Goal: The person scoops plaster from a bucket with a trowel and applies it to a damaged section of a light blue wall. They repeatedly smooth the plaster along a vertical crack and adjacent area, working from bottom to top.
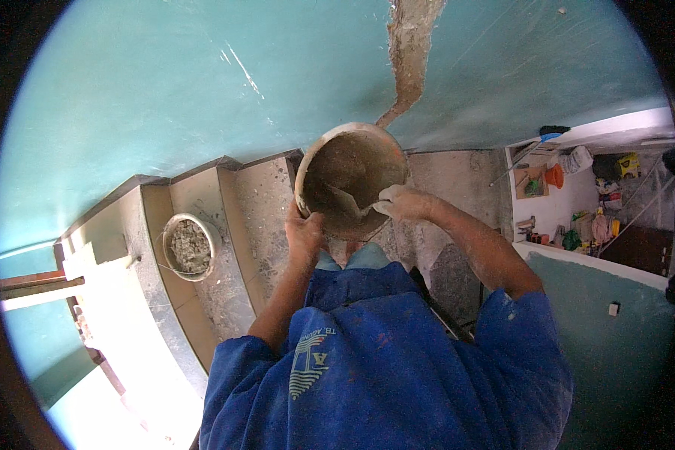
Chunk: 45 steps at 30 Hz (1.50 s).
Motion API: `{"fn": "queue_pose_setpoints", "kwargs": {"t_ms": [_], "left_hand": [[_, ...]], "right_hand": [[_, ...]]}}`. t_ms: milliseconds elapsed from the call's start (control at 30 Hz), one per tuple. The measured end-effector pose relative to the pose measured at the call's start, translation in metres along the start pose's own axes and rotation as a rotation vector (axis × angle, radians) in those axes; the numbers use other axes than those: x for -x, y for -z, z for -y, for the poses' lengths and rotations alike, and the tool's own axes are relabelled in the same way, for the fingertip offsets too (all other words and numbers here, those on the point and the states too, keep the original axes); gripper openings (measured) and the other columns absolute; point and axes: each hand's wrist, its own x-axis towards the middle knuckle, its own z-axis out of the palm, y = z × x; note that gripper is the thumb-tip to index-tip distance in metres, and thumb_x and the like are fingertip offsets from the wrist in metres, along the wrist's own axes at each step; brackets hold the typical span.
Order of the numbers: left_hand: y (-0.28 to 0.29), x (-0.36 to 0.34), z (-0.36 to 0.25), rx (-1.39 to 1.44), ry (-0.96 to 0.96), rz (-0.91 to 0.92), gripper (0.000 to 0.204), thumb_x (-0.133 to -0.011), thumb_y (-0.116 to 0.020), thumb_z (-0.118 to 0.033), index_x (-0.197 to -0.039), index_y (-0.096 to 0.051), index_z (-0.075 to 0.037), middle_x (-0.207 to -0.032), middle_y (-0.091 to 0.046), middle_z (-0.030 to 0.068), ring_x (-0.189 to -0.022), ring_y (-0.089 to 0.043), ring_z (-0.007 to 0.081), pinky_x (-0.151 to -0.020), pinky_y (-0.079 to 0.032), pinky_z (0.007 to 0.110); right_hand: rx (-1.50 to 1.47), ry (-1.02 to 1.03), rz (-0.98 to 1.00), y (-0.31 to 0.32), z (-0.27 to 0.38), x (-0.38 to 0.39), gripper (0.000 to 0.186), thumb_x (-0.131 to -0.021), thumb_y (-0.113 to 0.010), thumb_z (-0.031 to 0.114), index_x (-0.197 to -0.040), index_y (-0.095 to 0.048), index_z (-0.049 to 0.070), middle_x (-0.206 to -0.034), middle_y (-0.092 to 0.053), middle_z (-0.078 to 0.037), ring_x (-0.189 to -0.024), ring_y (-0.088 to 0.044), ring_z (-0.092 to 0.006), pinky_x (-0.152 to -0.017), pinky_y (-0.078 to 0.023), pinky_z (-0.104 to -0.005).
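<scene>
In front of my body I hold a round bucket point(330, 161), tilted so that its grey, mortar-smeared inside faces me. My left hand point(304, 234) is closed on its left side near the rim. At the bucket's right rim, my right hand point(406, 204) is closed round the grip of a trowel point(345, 201). The trowel's pale blade reaches down into the bucket; the grip is mostly hidden by my fingers. How much mortar lies in the bucket I cannot tell.
A teal wall point(187, 97) with a rough grey vertical strip point(410, 56) rises ahead. Tiled stairs point(221, 225) lie to the left, with a second bucket point(212, 255) of grey mortar on a step. At far right, tools, bags and an orange container point(553, 176) show beyond a low wall point(585, 300).
</scene>
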Motion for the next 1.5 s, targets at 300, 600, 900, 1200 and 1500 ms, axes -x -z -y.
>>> {"fn": "queue_pose_setpoints", "kwargs": {"t_ms": [300, 600, 900, 1200, 1500], "left_hand": [[-0.005, 0.004, -0.016, -0.081, 0.104, -0.009, 0.052, -0.079, -0.056, 0.001, -0.131, -0.054, 0.003, -0.108, -0.067, 0.0103, -0.092, -0.065, 0.0190, -0.081, -0.053, 0.031], [0.009, -0.008, -0.012, -0.014, 0.094, 0.097, 0.050, -0.080, -0.055, -0.001, -0.131, -0.052, 0.001, -0.103, -0.066, 0.0112, -0.081, -0.066, 0.0205, -0.066, -0.056, 0.032], [0.014, -0.001, -0.024, -0.065, 0.217, 0.023, 0.051, -0.081, -0.053, 0.002, -0.131, -0.050, -0.003, -0.104, -0.065, 0.0134, -0.076, -0.067, 0.0220, -0.058, -0.057, 0.033], [0.042, 0.001, -0.006, -0.095, 0.285, -0.015, 0.048, -0.079, -0.055, 0.003, -0.126, -0.051, -0.004, -0.102, -0.065, 0.0128, -0.074, -0.066, 0.0231, -0.056, -0.055, 0.034], [0.058, 0.001, 0.003, -0.114, 0.284, 0.007, 0.050, -0.077, -0.056, 0.004, -0.126, -0.052, -0.005, -0.105, -0.065, 0.0129, -0.080, -0.068, 0.0244, -0.058, -0.058, 0.035]], "right_hand": [[-0.435, -0.141, -0.039, -0.013, 0.017, 0.019, 0.045, -0.101, -0.051, 0.041, -0.108, -0.066, -0.001, -0.095, -0.069, -0.017, -0.089, -0.065, -0.0313, -0.082, -0.050, -0.0424], [-1.355, -0.134, -0.083, -0.028, 0.020, 0.066, 0.032, -0.102, -0.053, 0.029, -0.114, -0.066, 0.003, -0.085, -0.064, -0.005, -0.068, -0.060, -0.0123, -0.055, -0.049, -0.0254], [-0.665, -0.077, -1.099, 0.005, -0.013, 0.040, 0.045, -0.095, -0.065, 0.028, -0.126, -0.059, -0.003, -0.105, -0.066, -0.018, -0.091, -0.065, -0.0320, -0.082, -0.052, -0.0399], [-0.250, -0.054, -1.353, 0.074, -0.052, -0.052, 0.047, -0.092, -0.071, 0.028, -0.129, -0.057, 0.002, -0.112, -0.065, -0.021, -0.098, -0.065, -0.0385, -0.083, -0.052, -0.0429], [-0.787, 0.025, -0.844, 0.024, -0.041, -0.056, 0.057, -0.099, -0.063, 0.031, -0.137, -0.048, -0.008, -0.129, -0.059, -0.031, -0.124, -0.059, -0.0408, -0.100, -0.051, -0.0476]]}}
